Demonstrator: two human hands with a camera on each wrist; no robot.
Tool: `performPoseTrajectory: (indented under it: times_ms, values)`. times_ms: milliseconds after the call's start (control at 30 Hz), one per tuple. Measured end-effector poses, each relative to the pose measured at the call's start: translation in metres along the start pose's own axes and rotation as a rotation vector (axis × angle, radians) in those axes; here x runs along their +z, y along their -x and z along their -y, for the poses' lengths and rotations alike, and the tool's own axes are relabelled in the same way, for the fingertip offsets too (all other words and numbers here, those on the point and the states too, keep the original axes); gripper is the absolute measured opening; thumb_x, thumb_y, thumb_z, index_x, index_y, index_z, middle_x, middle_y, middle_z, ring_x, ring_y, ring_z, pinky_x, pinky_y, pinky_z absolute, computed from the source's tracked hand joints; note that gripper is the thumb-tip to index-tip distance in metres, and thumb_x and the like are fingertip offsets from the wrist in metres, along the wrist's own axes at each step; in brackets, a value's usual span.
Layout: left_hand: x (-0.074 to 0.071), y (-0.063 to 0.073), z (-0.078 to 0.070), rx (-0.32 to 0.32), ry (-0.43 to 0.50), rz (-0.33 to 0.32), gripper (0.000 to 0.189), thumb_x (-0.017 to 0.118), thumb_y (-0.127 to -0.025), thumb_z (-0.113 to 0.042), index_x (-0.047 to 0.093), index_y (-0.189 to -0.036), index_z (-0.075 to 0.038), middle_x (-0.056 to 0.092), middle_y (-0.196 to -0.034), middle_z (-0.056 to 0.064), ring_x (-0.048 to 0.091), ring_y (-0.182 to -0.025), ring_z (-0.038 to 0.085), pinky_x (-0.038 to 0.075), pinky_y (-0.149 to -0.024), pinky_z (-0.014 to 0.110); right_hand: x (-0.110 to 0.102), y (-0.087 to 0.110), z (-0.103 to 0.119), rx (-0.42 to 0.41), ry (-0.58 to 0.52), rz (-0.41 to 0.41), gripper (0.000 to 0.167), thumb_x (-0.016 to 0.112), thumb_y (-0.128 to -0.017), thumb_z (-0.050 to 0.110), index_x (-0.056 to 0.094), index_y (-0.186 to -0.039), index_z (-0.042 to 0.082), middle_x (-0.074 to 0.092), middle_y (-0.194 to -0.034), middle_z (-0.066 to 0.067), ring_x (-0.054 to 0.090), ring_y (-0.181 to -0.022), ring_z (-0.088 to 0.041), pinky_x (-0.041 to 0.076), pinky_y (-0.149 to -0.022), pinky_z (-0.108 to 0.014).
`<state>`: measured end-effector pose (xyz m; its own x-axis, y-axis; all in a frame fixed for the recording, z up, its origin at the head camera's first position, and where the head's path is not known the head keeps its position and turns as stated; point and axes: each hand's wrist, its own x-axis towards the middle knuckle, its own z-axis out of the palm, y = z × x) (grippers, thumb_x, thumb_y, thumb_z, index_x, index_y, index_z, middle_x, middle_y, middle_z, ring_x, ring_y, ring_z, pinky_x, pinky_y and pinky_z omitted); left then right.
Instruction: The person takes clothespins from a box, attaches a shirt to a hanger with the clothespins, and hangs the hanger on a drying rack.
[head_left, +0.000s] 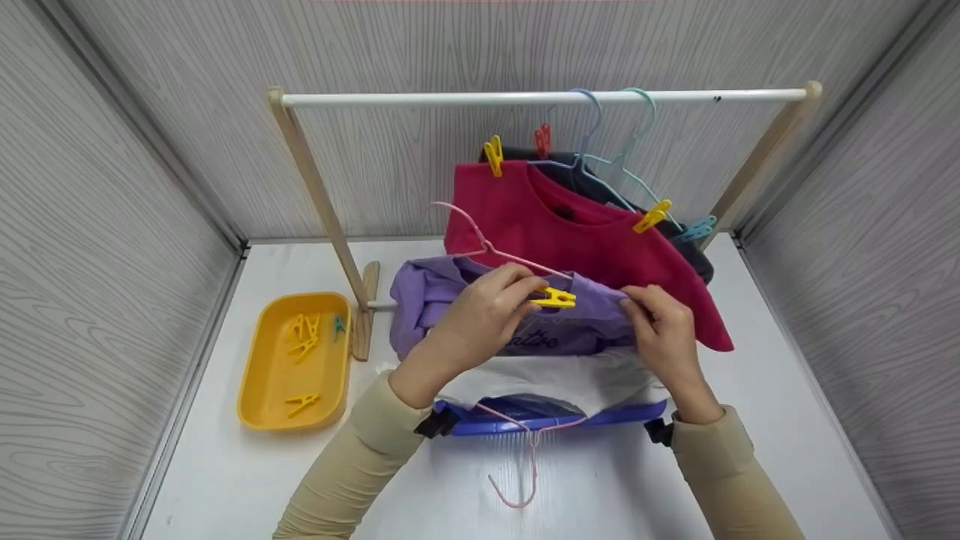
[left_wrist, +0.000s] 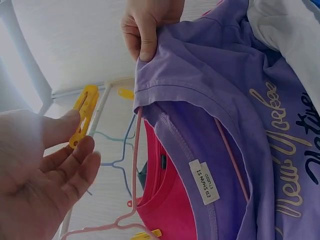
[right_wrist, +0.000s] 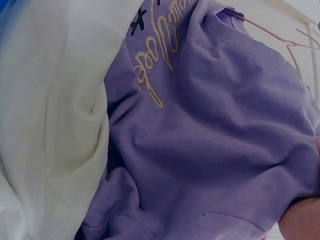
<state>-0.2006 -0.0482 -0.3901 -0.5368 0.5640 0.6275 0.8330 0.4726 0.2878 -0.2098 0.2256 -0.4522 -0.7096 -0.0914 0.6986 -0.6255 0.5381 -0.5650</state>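
Between thumb and fingers my left hand (head_left: 487, 311) pinches a yellow clothespin (head_left: 555, 298), held in front of the purple shirt's neckline. My right hand (head_left: 664, 330) pinches the right shoulder of the purple shirt (head_left: 427, 292). A pink hanger (head_left: 486, 244) sits inside that shirt, its hook pointing up and left. In the left wrist view the shirt's neck label (left_wrist: 204, 182) and one hanger arm show through the neck opening. Gold and dark lettering (left_wrist: 286, 175) runs across the chest. A white garment (head_left: 540, 379) lies just below the purple shirt.
A blue basket (head_left: 555, 420) holds the white garment, with a second pink hanger (head_left: 532, 465) at its front. Behind, a red shirt (head_left: 510, 202) and a dark garment hang with clothespins from a white rail (head_left: 450, 99). An orange tray (head_left: 300, 382) with several clothespins stands left.
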Motion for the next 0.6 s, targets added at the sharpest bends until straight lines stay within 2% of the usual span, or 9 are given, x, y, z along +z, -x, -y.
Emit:
performPoseTrajectory:
  times_ms: [133,267,433,600]
  values:
    - [0.005,-0.005,-0.001,0.066,-0.151,-0.055,0.019,0.068,-0.092,-0.013,0.068,-0.105,0.001,0.057,-0.089,0.01,0.055,-0.077,0.021,0.047,-0.069,0.03,0.001,0.0,0.001,-0.01,0.012,-0.013,0.015,0.068,-0.083,-0.015,0.072,-0.09,-0.003,0.061,-0.074,-0.01,0.049,-0.067,-0.018,0.038,-0.066,-0.017]
    - [0.009,-0.01,-0.002,0.11,-0.241,-0.099,0.012,0.067,-0.092,-0.006,0.07,-0.1,0.002,0.054,-0.081,0.009,0.052,-0.072,0.021,0.044,-0.063,0.03,0.002,0.001,0.003,-0.005,0.014,-0.011,0.015,0.066,-0.083,-0.016,0.071,-0.09,-0.005,0.062,-0.075,-0.011,0.049,-0.067,-0.017,0.038,-0.066,-0.017]
    - [0.013,-0.014,-0.001,0.137,-0.294,-0.089,0.011,0.061,-0.094,0.0,0.07,-0.099,0.001,0.054,-0.08,0.009,0.055,-0.072,0.022,0.045,-0.066,0.031,0.002,0.001,0.005,-0.009,-0.003,-0.007,0.015,0.066,-0.084,-0.016,0.072,-0.091,-0.003,0.062,-0.075,-0.01,0.049,-0.068,-0.015,0.038,-0.066,-0.017]
    - [0.017,-0.016,0.001,0.148,-0.284,-0.085,0.018,0.052,-0.096,0.005,0.069,-0.099,0.002,0.049,-0.079,0.009,0.048,-0.068,0.022,0.04,-0.062,0.03,0.004,0.002,0.005,-0.033,-0.014,-0.024,0.018,0.065,-0.081,-0.02,0.071,-0.089,-0.006,0.06,-0.071,-0.012,0.047,-0.065,-0.016,0.035,-0.063,-0.017]
